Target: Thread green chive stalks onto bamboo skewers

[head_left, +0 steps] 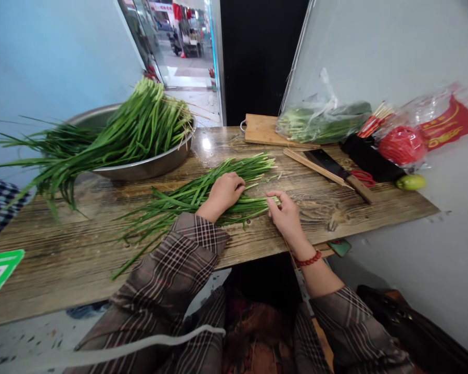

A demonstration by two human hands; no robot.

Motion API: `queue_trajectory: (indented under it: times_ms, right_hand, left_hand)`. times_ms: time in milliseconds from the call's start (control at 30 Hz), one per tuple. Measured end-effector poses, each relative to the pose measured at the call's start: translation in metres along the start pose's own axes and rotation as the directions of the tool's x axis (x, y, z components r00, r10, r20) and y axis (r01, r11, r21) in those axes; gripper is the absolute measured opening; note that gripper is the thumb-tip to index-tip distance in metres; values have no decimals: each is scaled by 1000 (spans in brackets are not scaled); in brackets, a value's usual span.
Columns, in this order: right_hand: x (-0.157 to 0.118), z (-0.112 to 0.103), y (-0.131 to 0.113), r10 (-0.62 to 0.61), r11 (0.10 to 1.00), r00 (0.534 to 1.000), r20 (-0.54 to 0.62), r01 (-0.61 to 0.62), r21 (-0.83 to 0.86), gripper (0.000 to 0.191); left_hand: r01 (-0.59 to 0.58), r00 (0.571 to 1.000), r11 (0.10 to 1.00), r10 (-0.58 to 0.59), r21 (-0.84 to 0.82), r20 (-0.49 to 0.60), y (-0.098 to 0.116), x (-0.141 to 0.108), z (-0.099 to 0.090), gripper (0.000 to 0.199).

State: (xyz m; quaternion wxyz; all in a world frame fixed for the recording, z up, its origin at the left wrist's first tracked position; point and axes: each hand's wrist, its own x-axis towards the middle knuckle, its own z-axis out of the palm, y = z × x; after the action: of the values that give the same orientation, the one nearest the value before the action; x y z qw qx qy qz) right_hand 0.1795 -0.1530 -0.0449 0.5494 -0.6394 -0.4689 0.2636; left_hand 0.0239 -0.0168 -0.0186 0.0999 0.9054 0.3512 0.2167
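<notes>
Garlic chives (195,188) lie in a loose pile on the wooden table, pale stem ends to the right. My left hand (224,193) rests on the pile, its fingers curled closed around some stems. Just right of it, my right hand (286,214) pinches a thin bamboo skewer (291,252) that runs down past the wrist. Its fingertips are at the cut ends of several chives; whether the skewer pierces them is hidden. To the left, a metal basin (140,170) holds a big heap of chives (140,119) with sticks through their stem ends.
At the right lie bamboo skewers (315,167), a cleaver (329,165), red-handled scissors (362,177) and a green fruit (411,182). Behind them are a cutting board (261,130) and bagged greens (323,122). A green-framed code sign (3,270) stands at the left edge.
</notes>
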Motion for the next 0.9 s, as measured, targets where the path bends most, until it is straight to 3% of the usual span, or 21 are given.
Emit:
queue_trajectory:
  times_ms: [167, 333, 533, 900]
  right_hand:
    - [0, 0, -1, 0, 1000, 1000, 13, 0, -11, 34]
    - [-1, -2, -5, 24, 1000, 999, 22, -24, 1, 35]
    - [-2, -3, -7, 6, 1000, 1000, 8, -6, 18, 31]
    - [-1, -2, -6, -26, 999, 1000, 13, 26, 21, 26]
  left_hand:
    - [-15, 1000, 995, 15, 99, -3, 7, -3, 4, 10]
    - [-42, 997, 988, 32, -146, -76, 16, -2, 2, 11]
    - [30, 999, 884, -33, -467, 1, 32, -4, 1, 17]
    - [36, 999, 846, -49, -531, -10, 41, -6, -3, 12]
